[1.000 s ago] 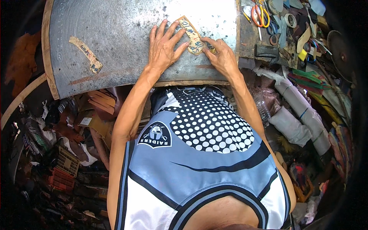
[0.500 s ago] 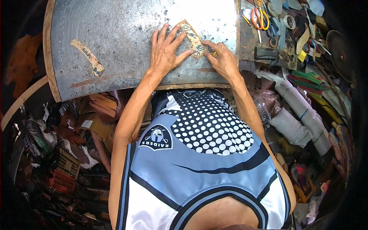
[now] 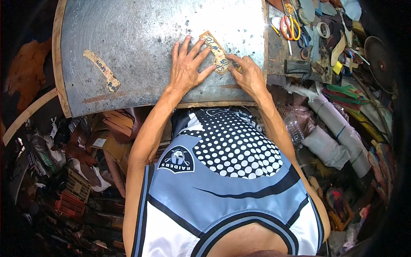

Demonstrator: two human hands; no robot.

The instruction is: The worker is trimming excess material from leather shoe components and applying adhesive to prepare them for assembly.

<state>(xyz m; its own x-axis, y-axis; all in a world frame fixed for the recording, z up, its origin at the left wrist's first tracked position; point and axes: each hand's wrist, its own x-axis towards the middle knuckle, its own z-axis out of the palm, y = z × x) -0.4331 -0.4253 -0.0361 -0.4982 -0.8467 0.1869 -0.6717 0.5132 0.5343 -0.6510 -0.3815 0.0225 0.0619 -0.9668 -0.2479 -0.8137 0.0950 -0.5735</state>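
Observation:
A pale card pattern piece, marked with handwriting and edged by a thin strip of brown material, lies on the grey metal-topped table. My left hand rests flat with fingers spread, its index fingertip and thumb touching the pattern's left side. Beside the pattern's lower right edge, my right hand is closed in a pinch. Between its fingers shows a small yellowish tool, mostly hidden, so its kind is unclear. Farther left on the metal lies a second, curved pattern piece, touched by neither hand.
Orange-handled scissors, a tape roll and a black block lie on a side bench at right. Wrapped rolls stand below it. Brown sheets and a plastic crate sit at lower left. A wooden rim edges the table.
The whole view has shifted slightly, so the table and hands sit a little lower in the picture. Both hands keep nearly the same place against the pattern piece.

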